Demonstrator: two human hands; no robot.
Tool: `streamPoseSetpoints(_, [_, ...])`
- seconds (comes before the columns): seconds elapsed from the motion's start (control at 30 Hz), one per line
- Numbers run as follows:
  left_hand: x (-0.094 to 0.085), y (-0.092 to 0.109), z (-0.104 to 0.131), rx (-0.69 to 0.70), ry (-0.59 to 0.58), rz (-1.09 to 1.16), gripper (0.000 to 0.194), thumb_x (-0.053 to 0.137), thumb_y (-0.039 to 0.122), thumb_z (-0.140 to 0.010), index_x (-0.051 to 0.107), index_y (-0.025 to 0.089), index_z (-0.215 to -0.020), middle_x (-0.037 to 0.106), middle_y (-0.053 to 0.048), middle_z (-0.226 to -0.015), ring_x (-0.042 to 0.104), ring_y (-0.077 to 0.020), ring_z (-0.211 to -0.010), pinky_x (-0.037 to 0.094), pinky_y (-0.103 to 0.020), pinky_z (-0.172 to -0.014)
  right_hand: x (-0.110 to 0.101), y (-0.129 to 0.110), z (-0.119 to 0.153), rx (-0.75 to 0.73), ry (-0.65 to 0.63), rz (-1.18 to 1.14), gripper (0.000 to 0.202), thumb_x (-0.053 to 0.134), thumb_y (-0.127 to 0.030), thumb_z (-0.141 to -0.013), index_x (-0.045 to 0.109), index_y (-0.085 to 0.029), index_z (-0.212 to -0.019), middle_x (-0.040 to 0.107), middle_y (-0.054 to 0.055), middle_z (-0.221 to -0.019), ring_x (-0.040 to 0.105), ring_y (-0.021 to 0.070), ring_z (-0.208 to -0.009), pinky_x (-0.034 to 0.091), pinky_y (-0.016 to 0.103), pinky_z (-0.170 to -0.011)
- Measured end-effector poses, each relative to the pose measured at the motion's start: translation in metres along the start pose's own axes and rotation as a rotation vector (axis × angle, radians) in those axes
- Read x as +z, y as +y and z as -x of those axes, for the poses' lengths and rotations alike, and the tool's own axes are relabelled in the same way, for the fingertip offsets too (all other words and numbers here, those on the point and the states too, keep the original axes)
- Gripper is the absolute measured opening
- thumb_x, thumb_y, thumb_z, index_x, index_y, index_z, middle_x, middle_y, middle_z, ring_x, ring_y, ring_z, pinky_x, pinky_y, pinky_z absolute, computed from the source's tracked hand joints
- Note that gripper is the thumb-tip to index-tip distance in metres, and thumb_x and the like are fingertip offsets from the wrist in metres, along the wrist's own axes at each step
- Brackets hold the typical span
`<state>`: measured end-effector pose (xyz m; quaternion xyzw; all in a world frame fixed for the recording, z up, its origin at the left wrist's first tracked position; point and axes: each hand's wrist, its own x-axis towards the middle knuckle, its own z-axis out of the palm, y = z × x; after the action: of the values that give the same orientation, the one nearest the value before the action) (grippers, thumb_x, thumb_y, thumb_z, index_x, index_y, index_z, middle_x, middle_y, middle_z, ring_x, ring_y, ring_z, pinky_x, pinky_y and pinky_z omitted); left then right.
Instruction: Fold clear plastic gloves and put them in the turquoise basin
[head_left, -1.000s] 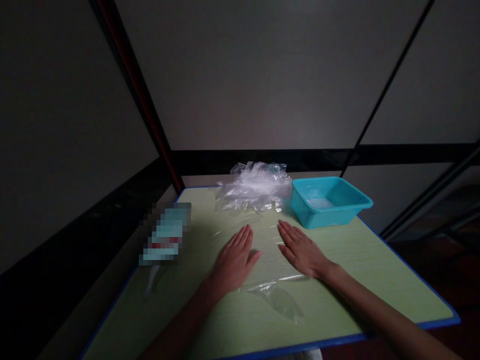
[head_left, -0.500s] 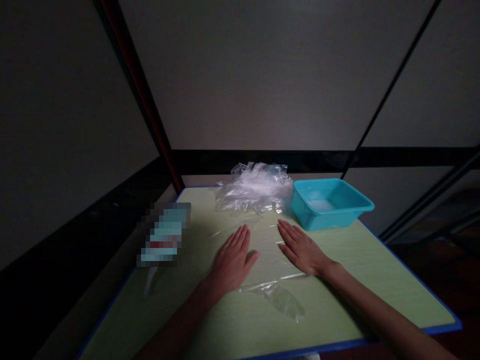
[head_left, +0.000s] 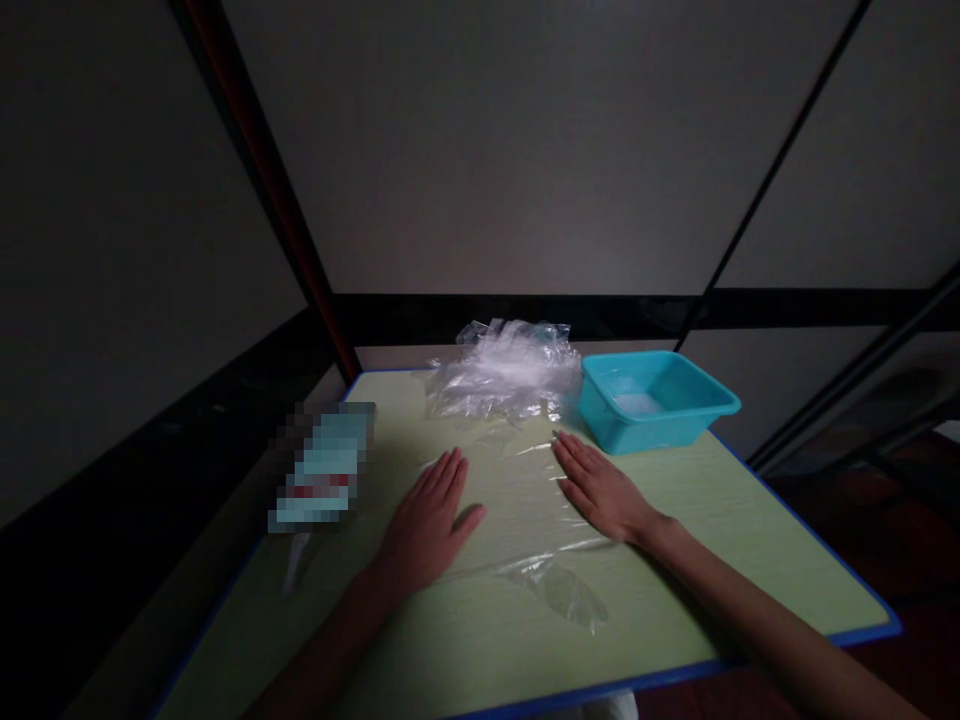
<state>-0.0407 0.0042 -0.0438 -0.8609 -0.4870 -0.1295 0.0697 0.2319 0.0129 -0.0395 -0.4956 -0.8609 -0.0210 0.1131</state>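
The left hand [head_left: 427, 525] and right hand [head_left: 604, 492] lie palm down, fingers extended and gripping nothing, on a clear plastic sheet [head_left: 517, 515] spread across the green tabletop [head_left: 750, 560]; beyond it sits crumpled plastic [head_left: 510, 370], just beside a turquoise basin [head_left: 652, 432].

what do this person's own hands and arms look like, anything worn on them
The left hand and right hand are bare, with no gloves and no rings to be seen on the fingers. No sleeve, watch or bracelet shows on either forearm as far as the picture reaches. The left one is in deep shadow, so small markings there can't be made out.
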Motion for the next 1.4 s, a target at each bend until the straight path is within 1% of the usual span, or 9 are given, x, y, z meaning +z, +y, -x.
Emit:
streamPoseSetpoints(0.13, [0.000,0.001,-0.001,0.004,0.005,0.001,0.058,0.033,0.046,-0.085,0.035,0.006,-0.127,0.034,-0.017,-0.135,0.028,-0.0236,-0.126,0.029,-0.039,-0.101,-0.010,-0.005,0.003,0.064,0.056,0.008,0.049,0.031,-0.021,-0.086,0.029,-0.004,-0.132,0.029,0.016,-0.137,0.026,0.0232,-0.126,0.028,0.038,-0.102])
streamPoseSetpoints(0.23, [-0.001,0.002,0.000,0.003,-0.004,-0.012,0.058,0.033,0.046,-0.085,0.036,0.006,-0.126,0.034,-0.017,-0.135,0.028,-0.0238,-0.126,0.029,-0.039,-0.101,-0.026,-0.024,0.003,0.090,0.091,-0.008,0.054,0.031,-0.007,-0.079,0.029,-0.006,-0.133,0.032,0.015,-0.136,0.030,0.0231,-0.124,0.031,0.039,-0.101])
streamPoseSetpoints(0.27, [-0.001,0.002,0.000,0.003,-0.006,-0.017,0.058,0.033,0.046,-0.085,0.036,0.006,-0.126,0.034,-0.017,-0.135,0.028,-0.0240,-0.126,0.029,-0.039,-0.101,-0.031,-0.034,0.002,0.092,0.102,-0.030,0.055,0.031,-0.006,-0.079,0.028,-0.006,-0.133,0.031,0.014,-0.137,0.029,0.0227,-0.125,0.032,0.038,-0.101])
streamPoseSetpoints(0.4, [-0.001,0.002,-0.001,-0.001,0.014,-0.020,0.056,0.033,0.046,-0.085,0.037,0.007,-0.126,0.036,-0.016,-0.134,0.029,-0.0241,-0.125,0.030,-0.039,-0.100,-0.037,-0.081,0.003,0.051,0.093,-0.094,0.051,0.032,-0.018,-0.084,0.026,-0.006,-0.134,0.029,0.013,-0.138,0.024,0.0216,-0.127,0.028,0.038,-0.103])
streamPoseSetpoints(0.53, [0.001,0.002,-0.001,0.003,0.035,-0.021,0.055,0.033,0.046,-0.085,0.037,0.009,-0.126,0.037,-0.015,-0.134,0.029,-0.0237,-0.125,0.030,-0.038,-0.101,-0.020,-0.105,0.011,0.057,0.008,-0.090,0.055,0.034,-0.032,-0.088,0.026,-0.002,-0.133,0.024,0.016,-0.138,0.018,0.0239,-0.128,0.026,0.039,-0.104])
streamPoseSetpoints(0.7, [0.002,0.002,-0.001,0.010,0.019,-0.034,0.059,0.032,0.046,-0.086,0.034,0.005,-0.127,0.034,-0.017,-0.135,0.028,-0.0241,-0.126,0.029,-0.039,-0.101,-0.006,-0.098,0.030,0.080,0.020,-0.052,0.055,0.033,-0.035,-0.089,0.026,-0.002,-0.133,0.023,0.016,-0.138,0.017,0.0237,-0.129,0.025,0.040,-0.104])
streamPoseSetpoints(0.93, [0.001,0.002,0.000,0.007,0.011,-0.004,0.059,0.034,0.046,-0.085,0.035,0.004,-0.127,0.034,-0.017,-0.135,0.027,-0.0245,-0.126,0.029,-0.039,-0.101,-0.014,-0.083,0.052,0.050,-0.005,-0.029,0.061,0.034,-0.040,-0.088,0.019,-0.006,-0.136,0.017,0.014,-0.140,0.014,0.0236,-0.129,0.027,0.041,-0.103])
streamPoseSetpoints(1.2, [-0.002,0.002,-0.002,0.002,-0.020,-0.002,0.058,0.034,0.045,-0.085,0.035,0.004,-0.127,0.032,-0.018,-0.135,0.027,-0.0250,-0.126,0.029,-0.040,-0.101,-0.016,-0.078,0.058,0.035,-0.032,0.001,0.061,0.031,-0.042,-0.088,0.018,-0.006,-0.136,0.015,0.014,-0.141,0.012,0.0226,-0.130,0.026,0.040,-0.103])
streamPoseSetpoints(1.4, [-0.003,0.000,-0.002,0.032,-0.060,-0.028,0.064,0.033,0.048,-0.085,0.030,0.000,-0.129,0.027,-0.020,-0.137,0.023,-0.0249,-0.127,0.026,-0.039,-0.103,-0.015,-0.077,0.058,0.031,-0.022,-0.009,0.061,0.032,-0.041,-0.088,0.019,-0.005,-0.136,0.017,0.014,-0.141,0.013,0.0225,-0.130,0.025,0.040,-0.104])
